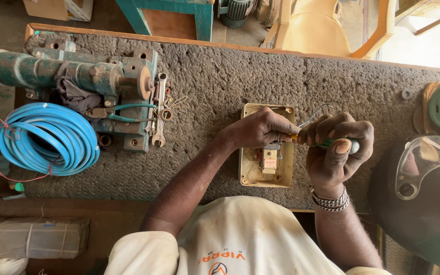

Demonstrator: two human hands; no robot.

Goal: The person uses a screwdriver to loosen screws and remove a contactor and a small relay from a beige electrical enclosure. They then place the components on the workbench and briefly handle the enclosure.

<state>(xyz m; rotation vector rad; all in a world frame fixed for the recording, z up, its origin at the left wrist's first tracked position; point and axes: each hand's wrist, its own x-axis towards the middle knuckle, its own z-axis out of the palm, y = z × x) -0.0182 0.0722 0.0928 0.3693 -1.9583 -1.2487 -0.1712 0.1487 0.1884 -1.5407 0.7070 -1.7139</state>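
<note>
Left hand point(260, 130) pressing open cream plastic switch box point(253, 170) flat; right hand point(334, 150) fisted around green-handled screwdriver point(327, 144); best kept square to screw.

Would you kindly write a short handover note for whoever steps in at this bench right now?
Left hand: rests on the open cream switch box, steadying its inner parts.
Right hand: grips a green-handled screwdriver, tip pointed into the box.
A thin wire loops up from the box.
The box lies on the rough bench mat; blue cable coil, spanner and pliers lie to the left.
Done: box is open. Left: the screw work inside looks unfinished; the cover is not visible.
</note>
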